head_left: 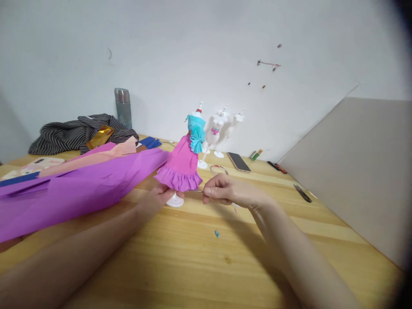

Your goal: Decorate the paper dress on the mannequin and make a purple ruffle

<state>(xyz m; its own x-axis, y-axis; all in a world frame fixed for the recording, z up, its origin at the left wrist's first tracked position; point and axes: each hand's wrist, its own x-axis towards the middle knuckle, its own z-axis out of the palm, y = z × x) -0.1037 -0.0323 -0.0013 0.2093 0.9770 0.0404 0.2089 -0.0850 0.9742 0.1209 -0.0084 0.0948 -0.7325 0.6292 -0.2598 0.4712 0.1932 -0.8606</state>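
Note:
A miniature dress form [199,110] wears a turquoise crepe-paper top [197,128] with a ruffled flower, and a pink paper skirt [185,156] with a gathered purple-pink hem [178,179]. It leans slightly over its round white base [175,200]. My left hand [162,194] is closed round the form just under the hem, its fingertips partly hidden by skirt and stand. My right hand [222,189] pinches a thin metal needle-like tool [195,191], whose far end points left beneath the hem. A tiny blue scrap [216,234] lies nearer me on the wooden table.
Purple crepe paper [83,193] and a striped cloth [77,133] spread over the left side, with a flask [123,107] behind. White dress forms [216,128] stand near the wall. A phone [238,162] and a black-handled cutter [302,193] lie to the right.

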